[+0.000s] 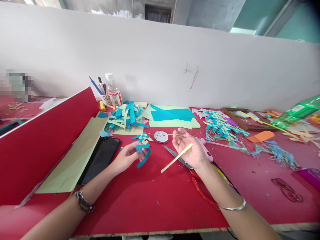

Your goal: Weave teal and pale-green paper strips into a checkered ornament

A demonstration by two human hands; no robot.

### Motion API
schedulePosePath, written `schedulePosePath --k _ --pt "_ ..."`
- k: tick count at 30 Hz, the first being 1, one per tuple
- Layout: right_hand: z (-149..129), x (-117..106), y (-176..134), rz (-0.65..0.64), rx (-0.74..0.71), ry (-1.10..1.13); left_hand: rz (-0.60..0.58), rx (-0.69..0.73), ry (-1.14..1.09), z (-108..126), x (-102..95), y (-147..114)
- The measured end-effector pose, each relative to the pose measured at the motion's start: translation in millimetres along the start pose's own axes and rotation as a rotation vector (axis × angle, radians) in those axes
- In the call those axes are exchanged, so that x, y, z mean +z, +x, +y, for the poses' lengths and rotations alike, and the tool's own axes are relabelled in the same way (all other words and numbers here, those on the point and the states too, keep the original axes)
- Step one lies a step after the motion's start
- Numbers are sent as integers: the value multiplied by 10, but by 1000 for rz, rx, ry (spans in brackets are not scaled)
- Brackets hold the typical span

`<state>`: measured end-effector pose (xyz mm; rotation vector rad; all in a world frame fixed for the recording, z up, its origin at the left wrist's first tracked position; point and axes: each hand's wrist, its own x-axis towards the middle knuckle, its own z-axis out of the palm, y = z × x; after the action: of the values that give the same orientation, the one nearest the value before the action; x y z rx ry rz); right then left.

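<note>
My left hand [130, 156] is closed in a pinch on a bent blue paper strip [143, 162]. Past its fingertips, a small woven blue-and-yellow paper piece [143, 137] lies on the red table. My right hand [187, 148] is turned palm up with its fingers curled, and a pale yellow-green paper strip [176, 158] runs across the palm and sticks out to the left. Under that hand and forearm lie scissors [198, 186] with red handles, partly hidden. Behind it shows a pink glue gun [206, 150]. A round white lid [161, 136] with a thin stick sits between the hands.
Cut paper strips [127, 116] are heaped at the back left, near a bottle [113, 91]. A black phone [102, 160] lies left of my left forearm. Woven pieces [222, 123] are piled at the right, near a green bottle [297, 111]. A red-faced board [57, 143] stands at the left.
</note>
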<state>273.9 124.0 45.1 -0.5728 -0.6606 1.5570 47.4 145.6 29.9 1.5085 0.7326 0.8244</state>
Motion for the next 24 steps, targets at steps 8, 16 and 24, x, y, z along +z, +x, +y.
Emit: schedulePosePath --k 8,16,24 --pt "71 -16 2 -56 45 -86 79 150 276 -23 -42 -15" --pt "83 7 14 3 15 -142 -57 416 948 25 -73 -5" --pt "29 19 -6 8 -144 -350 -219 487 1213 65 -83 -24"
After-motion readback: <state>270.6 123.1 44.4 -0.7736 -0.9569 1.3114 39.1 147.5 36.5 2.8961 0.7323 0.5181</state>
